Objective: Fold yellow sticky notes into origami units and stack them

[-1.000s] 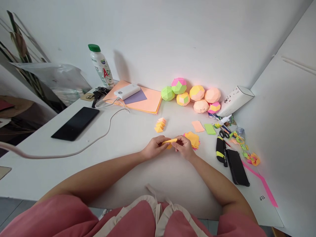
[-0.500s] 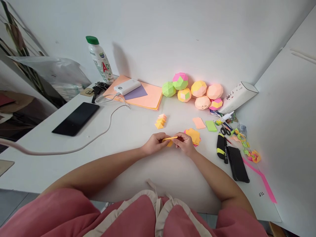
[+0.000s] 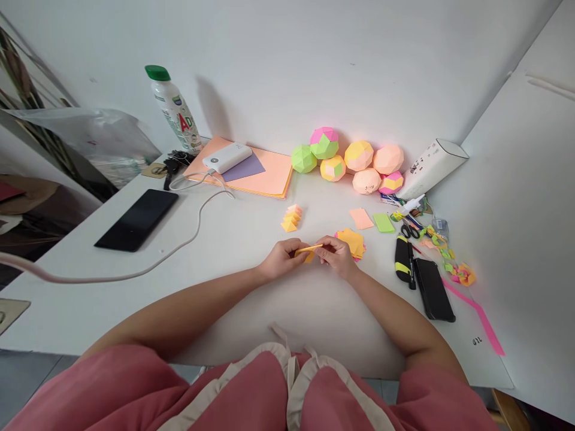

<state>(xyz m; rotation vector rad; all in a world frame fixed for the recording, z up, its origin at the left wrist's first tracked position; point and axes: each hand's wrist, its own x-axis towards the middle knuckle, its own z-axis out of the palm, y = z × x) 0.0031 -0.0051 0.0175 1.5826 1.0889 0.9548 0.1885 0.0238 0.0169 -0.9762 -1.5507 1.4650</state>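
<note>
Between my hands is a small folded orange paper point(image 3: 307, 252). My left hand point(image 3: 282, 259) pinches its left end, and my right hand point(image 3: 336, 256) grips the right end with thumb and fingers. Just right of my right hand lies a stack of orange and pink paper pieces point(image 3: 351, 243). A row of folded orange and peach pieces point(image 3: 291, 218) sits behind my hands. Further right are peach paper sheets point(image 3: 361, 218) and green paper sheets point(image 3: 384, 222). Several faceted paper balls, one of them green point(image 3: 304, 159), rest against the wall.
On the left are a black tablet point(image 3: 137, 220), a white cable, a power bank point(image 3: 227, 158) on coloured paper and a bottle point(image 3: 175, 114). Scissors point(image 3: 409, 231), a cutter point(image 3: 402, 258), a black phone point(image 3: 433, 290) and a white box point(image 3: 433, 169) stand or lie at the right.
The camera view has shifted slightly. Both hands still hold the orange paper, with only a slight change in the fingers.
</note>
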